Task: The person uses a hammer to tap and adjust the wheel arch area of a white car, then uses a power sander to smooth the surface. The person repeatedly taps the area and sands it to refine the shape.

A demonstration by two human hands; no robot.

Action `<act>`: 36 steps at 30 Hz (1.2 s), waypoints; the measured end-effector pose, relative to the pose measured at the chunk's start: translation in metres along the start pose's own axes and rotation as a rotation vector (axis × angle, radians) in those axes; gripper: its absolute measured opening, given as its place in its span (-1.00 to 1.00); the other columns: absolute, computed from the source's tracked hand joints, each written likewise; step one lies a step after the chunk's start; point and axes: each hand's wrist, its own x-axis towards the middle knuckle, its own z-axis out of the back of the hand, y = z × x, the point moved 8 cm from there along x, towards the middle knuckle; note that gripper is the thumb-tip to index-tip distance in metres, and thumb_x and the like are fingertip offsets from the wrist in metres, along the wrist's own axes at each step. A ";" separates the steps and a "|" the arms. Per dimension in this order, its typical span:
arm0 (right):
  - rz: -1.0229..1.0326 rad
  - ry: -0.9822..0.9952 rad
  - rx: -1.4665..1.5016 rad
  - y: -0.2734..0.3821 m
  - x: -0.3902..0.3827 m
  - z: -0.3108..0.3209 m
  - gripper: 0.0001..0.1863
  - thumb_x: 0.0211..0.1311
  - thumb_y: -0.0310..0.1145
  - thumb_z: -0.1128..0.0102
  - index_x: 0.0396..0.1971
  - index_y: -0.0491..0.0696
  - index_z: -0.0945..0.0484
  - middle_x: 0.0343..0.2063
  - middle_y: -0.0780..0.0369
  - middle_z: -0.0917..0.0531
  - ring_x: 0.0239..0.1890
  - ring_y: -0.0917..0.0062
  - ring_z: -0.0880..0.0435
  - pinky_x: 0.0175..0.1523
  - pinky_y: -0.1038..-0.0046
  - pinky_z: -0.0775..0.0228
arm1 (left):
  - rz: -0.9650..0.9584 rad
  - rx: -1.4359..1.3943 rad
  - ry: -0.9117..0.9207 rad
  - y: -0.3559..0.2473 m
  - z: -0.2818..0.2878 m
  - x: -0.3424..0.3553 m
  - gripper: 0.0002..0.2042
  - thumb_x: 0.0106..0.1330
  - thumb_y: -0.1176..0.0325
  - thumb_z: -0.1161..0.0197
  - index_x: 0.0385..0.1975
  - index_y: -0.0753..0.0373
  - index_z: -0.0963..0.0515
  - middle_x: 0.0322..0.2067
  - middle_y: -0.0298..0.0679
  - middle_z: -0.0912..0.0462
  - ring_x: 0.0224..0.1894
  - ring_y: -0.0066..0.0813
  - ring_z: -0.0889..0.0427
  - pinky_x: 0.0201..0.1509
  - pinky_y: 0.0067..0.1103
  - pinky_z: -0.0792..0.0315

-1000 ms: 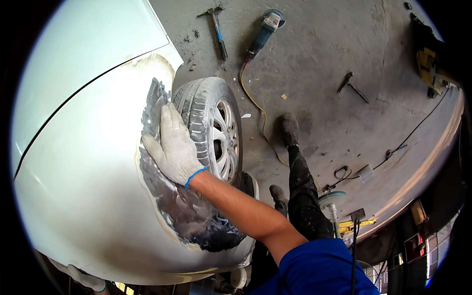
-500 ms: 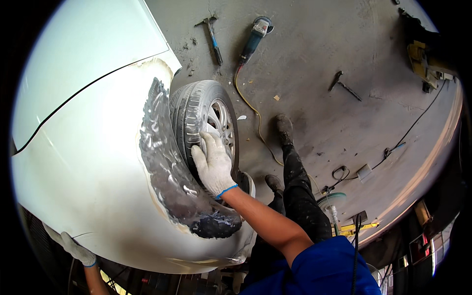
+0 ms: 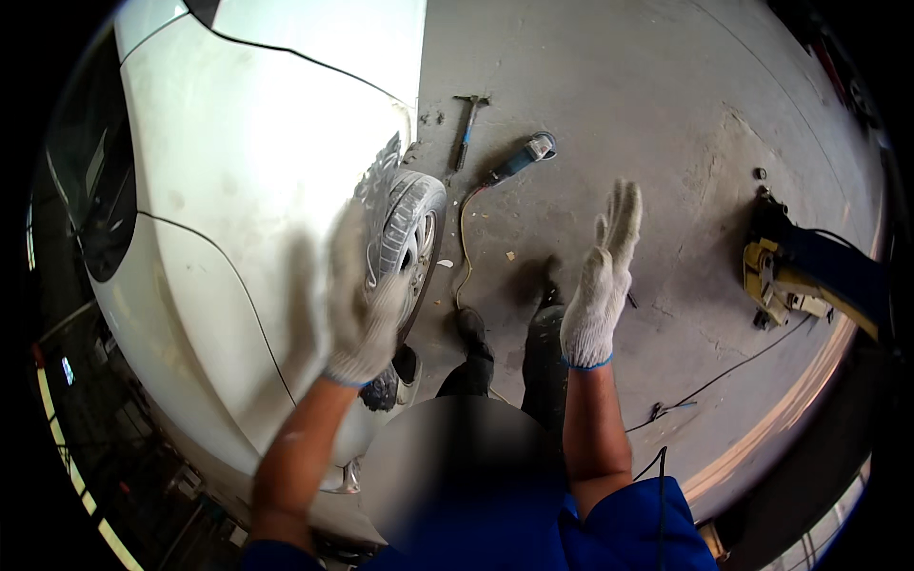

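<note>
My left hand [image 3: 357, 300], in a white knit glove, is smeared by motion in front of the white car's fender [image 3: 228, 114] and the tire [image 3: 411, 214]. Its fingers look stretched upward, with nothing visible in them; whether it touches the car I cannot tell. Over the floor to the right, my right hand [image 3: 605, 276], gloved likewise, is raised with fingers straight and thumb side inward, holding nothing. A bare, scuffed grey metal patch [image 3: 383, 176] edges the wheel arch, partly hidden behind the left hand.
A hammer [image 3: 468, 131] and a corded angle grinder [image 3: 524, 159] lie on the concrete floor beyond the wheel. The grinder's yellow cord [image 3: 464, 238] runs toward my feet. At right stands a yellow and dark piece of equipment [image 3: 776, 276]. A blurred grey rounded shape [image 3: 409, 457] covers the lower middle.
My right hand has left the tire area and risen to the right. My left hand has come from the car's lower left edge to near the wheel. The view has shifted.
</note>
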 end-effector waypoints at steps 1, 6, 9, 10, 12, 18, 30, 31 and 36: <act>0.105 0.135 -0.069 -0.006 -0.012 -0.014 -0.27 0.44 -0.08 0.02 0.48 -0.14 -0.13 0.41 -0.10 -0.29 0.46 0.11 -0.26 0.49 0.10 -0.12 | 0.308 -0.279 -0.065 0.018 -0.051 -0.019 -0.24 0.50 -0.20 0.08 0.44 0.37 -0.21 0.36 -0.02 -0.35 0.40 -0.13 -0.28 0.47 -0.30 -0.19; -0.447 0.800 -0.791 -0.318 -0.086 -0.002 -0.20 0.39 0.22 0.03 0.39 -0.10 -0.33 0.39 -0.06 -0.33 0.45 -0.03 -0.23 0.48 0.03 -0.07 | 1.244 -1.388 -0.024 0.138 -0.258 -0.095 -0.48 0.55 -0.08 0.07 0.33 0.09 -0.38 0.31 -0.03 -0.43 0.36 -0.16 -0.40 0.32 -0.23 -0.35; -0.522 0.680 -0.802 -0.375 -0.034 0.055 -0.19 0.33 0.20 -0.11 0.40 -0.06 -0.30 0.35 -0.07 -0.38 0.40 -0.01 -0.31 0.42 0.07 -0.18 | 1.204 -0.988 0.033 0.268 -0.322 -0.114 -0.46 0.46 0.10 -0.17 0.35 0.24 -0.35 0.28 -0.02 -0.48 0.33 -0.16 -0.45 0.37 -0.30 -0.30; -0.569 0.557 -0.699 -0.387 -0.018 0.061 -0.16 0.30 0.16 -0.19 0.41 -0.08 -0.26 0.32 -0.07 -0.41 0.34 -0.01 -0.39 0.37 0.11 -0.28 | 1.142 -0.788 0.045 0.296 -0.337 -0.120 -0.43 0.44 0.11 -0.21 0.35 0.28 -0.33 0.27 0.00 -0.49 0.32 -0.14 -0.47 0.36 -0.32 -0.31; -0.715 0.470 -0.655 -0.431 0.015 0.066 -0.17 0.29 0.10 -0.24 0.40 -0.11 -0.27 0.26 -0.09 -0.47 0.24 0.04 -0.52 0.29 0.21 -0.38 | 0.936 -0.316 0.135 0.301 -0.363 -0.088 -0.36 0.36 0.10 -0.27 0.33 0.35 -0.32 0.21 0.07 -0.54 0.24 -0.07 -0.54 0.32 -0.34 -0.38; -1.005 0.084 -0.228 -0.680 0.079 0.030 -0.07 0.17 0.11 -0.40 0.37 -0.19 -0.27 0.07 -0.05 -0.63 0.14 0.25 -0.61 0.21 0.30 -0.40 | 0.566 0.343 0.281 0.391 -0.476 0.071 -0.37 0.17 0.21 -0.34 0.25 0.28 -0.36 0.15 0.09 -0.56 0.17 0.06 -0.57 0.24 -0.21 -0.45; -0.750 -0.091 0.197 -0.775 0.213 -0.062 -0.64 0.01 -0.28 -0.45 -0.21 -0.13 -0.62 -0.38 0.21 -0.63 -0.40 0.39 -0.65 -0.20 0.28 -0.57 | 0.421 0.084 0.274 0.455 -0.580 0.103 -0.41 0.05 0.12 -0.45 0.06 0.24 -0.45 -0.11 0.09 -0.63 -0.03 0.07 -0.65 0.08 -0.22 -0.52; -0.785 -0.025 0.278 -0.773 0.220 -0.069 -0.66 0.03 -0.27 -0.43 -0.21 -0.11 -0.62 -0.40 0.21 -0.63 -0.41 0.38 -0.65 -0.21 0.28 -0.57 | 0.425 -0.090 0.400 0.438 -0.563 0.105 -0.39 0.05 0.15 -0.44 0.11 0.25 -0.43 -0.11 0.10 -0.63 -0.03 0.07 -0.64 0.08 -0.24 -0.50; -0.821 0.473 0.840 -0.662 0.181 -0.123 -0.49 0.17 -0.16 -0.28 0.06 -0.14 -0.46 -0.29 0.15 -0.63 -0.23 0.32 -0.69 -0.07 0.21 -0.63 | 0.348 -0.316 0.387 0.429 -0.484 0.043 -0.21 0.23 0.26 -0.39 0.45 0.23 -0.17 -0.01 0.00 -0.63 0.04 -0.20 -0.65 0.16 -0.40 -0.49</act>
